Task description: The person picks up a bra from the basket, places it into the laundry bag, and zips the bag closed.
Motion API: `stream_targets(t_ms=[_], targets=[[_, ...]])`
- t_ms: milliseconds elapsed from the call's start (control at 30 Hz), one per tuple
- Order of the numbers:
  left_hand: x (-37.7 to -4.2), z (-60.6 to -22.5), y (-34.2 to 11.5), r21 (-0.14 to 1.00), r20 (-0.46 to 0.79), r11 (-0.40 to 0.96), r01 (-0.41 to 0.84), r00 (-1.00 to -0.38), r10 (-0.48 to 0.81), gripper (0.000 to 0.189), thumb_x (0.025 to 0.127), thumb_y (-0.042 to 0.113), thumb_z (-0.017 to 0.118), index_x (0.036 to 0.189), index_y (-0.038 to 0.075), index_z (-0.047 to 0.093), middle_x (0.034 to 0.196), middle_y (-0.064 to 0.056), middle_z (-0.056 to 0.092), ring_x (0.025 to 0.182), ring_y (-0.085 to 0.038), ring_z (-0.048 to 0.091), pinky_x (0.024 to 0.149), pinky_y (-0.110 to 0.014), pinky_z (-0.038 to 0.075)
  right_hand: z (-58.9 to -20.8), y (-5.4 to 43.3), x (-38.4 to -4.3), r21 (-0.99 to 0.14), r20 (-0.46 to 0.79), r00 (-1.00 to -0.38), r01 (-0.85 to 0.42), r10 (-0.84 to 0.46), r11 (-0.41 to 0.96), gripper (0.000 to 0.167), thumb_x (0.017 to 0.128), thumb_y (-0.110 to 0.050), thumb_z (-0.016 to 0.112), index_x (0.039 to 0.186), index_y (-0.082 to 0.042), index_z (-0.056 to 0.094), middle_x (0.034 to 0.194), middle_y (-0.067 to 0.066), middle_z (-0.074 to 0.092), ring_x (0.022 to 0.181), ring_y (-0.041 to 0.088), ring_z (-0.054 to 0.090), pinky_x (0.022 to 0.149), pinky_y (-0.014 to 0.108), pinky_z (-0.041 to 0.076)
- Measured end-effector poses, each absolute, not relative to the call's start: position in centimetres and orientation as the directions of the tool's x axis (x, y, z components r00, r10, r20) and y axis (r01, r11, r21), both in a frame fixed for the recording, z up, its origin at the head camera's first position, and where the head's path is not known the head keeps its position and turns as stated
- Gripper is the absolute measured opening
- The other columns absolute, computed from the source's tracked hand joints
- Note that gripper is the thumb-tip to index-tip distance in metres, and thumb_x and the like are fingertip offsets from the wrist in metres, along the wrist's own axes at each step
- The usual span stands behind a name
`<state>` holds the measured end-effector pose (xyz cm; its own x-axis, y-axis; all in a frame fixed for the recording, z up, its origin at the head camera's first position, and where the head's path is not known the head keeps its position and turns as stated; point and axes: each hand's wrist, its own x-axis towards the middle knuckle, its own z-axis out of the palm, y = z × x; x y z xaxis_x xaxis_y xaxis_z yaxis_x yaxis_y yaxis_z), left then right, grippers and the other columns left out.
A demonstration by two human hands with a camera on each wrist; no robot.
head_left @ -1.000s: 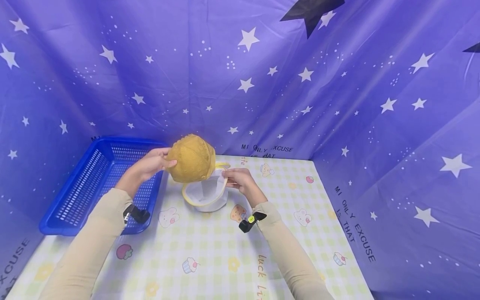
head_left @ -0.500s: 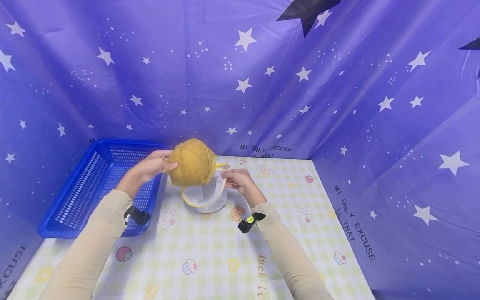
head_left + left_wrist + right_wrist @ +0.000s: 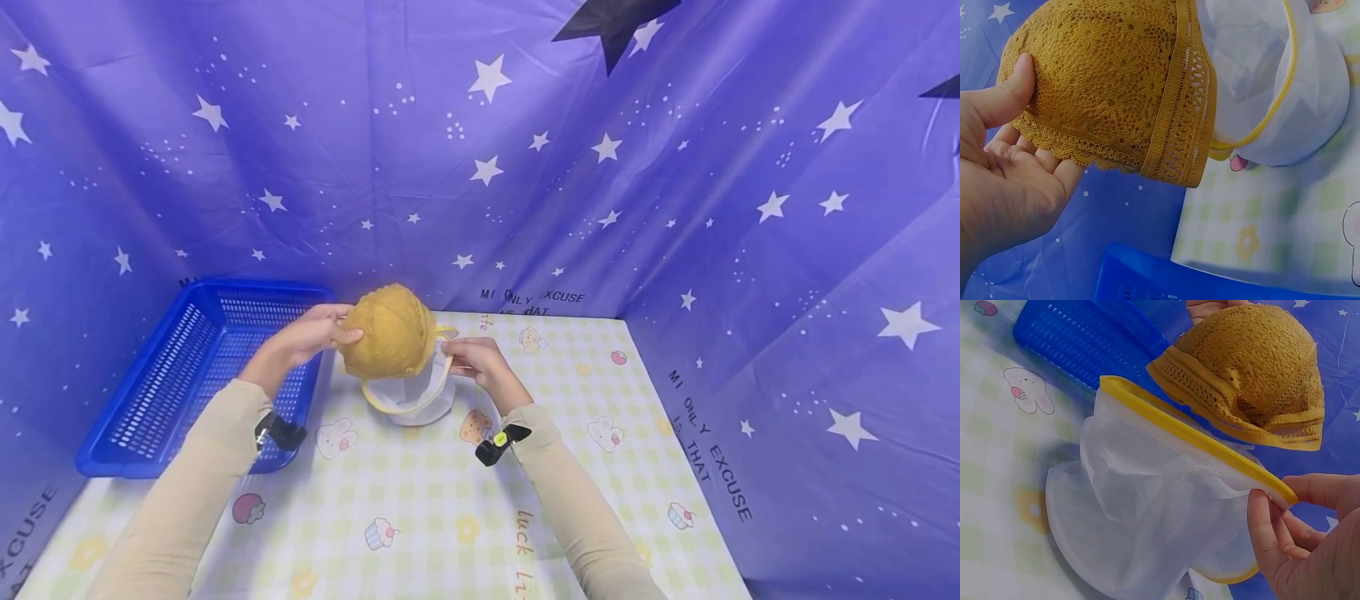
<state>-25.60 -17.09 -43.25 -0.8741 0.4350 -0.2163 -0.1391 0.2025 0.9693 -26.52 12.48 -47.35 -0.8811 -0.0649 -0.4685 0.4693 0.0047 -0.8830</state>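
A mustard lace bra, cups folded together, is held up by my left hand. In the left wrist view the thumb lies on the lace cup, with the fingers under its scalloped edge. Below and to the right stands a white mesh laundry bag with yellow trim, its mouth open. My right hand pinches the bag's rim, seen close in the right wrist view with thumb and fingers on the yellow edge. The bra hangs over the bag's mouth and hides part of it.
A blue plastic basket with perforated sides stands left of the bag, behind my left forearm. The checked tablecloth covers the table. A purple star-printed curtain encloses the back and both sides.
My left hand has moved slightly right and down with the bra, bringing it lower over the bag's mouth. The right hand still pinches the rim in about the same place.
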Motion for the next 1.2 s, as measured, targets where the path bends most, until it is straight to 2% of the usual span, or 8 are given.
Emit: stream_targets(t_ms=[133,233,667,1200], targets=[[-25.72,-43.21,-16.76,0.965,-0.233,0.212,-0.151,-0.869,0.437,0.063,0.098,0.0,0.057,0.153,-0.011,0.03,0.152,-0.035,0.041,0.139,-0.043,0.047,0.122,-0.058,0.029,-47.33,12.42,-26.49,-0.889,-0.458,-0.886,0.458,-0.071,0.006,0.029,0.092,-0.004,0.072,0.118,0.009,0.069,0.079,0.003,0.071,0.067,0.012,0.07,0.068,0.027,0.063],[-25.77,-43.19,-16.59,0.963,-0.242,0.217,-0.159,-0.865,0.441,0.063,0.098,0.0,0.057,0.154,-0.01,0.029,0.154,-0.034,0.039,0.144,-0.048,0.039,0.124,-0.059,0.026,-47.31,12.39,-26.45,-0.891,-0.453,-0.889,0.454,-0.071,0.007,0.028,0.092,-0.004,0.072,0.117,0.008,0.069,0.08,0.002,0.071,0.068,0.011,0.07,0.068,0.027,0.064],[-25.8,-42.89,-16.46,0.951,-0.268,0.262,-0.163,-0.859,0.437,0.063,0.098,0.004,0.059,0.153,-0.008,0.033,0.151,-0.031,0.045,0.138,-0.044,0.049,0.122,-0.06,0.029,-47.17,12.43,-26.43,-0.89,-0.456,-0.887,0.456,-0.07,0.017,0.03,0.092,-0.004,0.071,0.12,0.008,0.068,0.079,0.002,0.07,0.067,0.012,0.069,0.069,0.026,0.063],[-25.84,-43.52,-16.7,0.953,-0.26,0.269,-0.142,-0.839,0.478,0.062,0.098,0.005,0.06,0.154,-0.004,0.035,0.154,-0.028,0.043,0.143,-0.046,0.041,0.121,-0.061,0.029,-47.38,12.51,-26.47,-0.884,-0.466,-0.882,0.467,-0.063,0.008,0.031,0.091,-0.004,0.073,0.12,0.008,0.068,0.081,0.002,0.071,0.073,0.011,0.069,0.073,0.028,0.064]])
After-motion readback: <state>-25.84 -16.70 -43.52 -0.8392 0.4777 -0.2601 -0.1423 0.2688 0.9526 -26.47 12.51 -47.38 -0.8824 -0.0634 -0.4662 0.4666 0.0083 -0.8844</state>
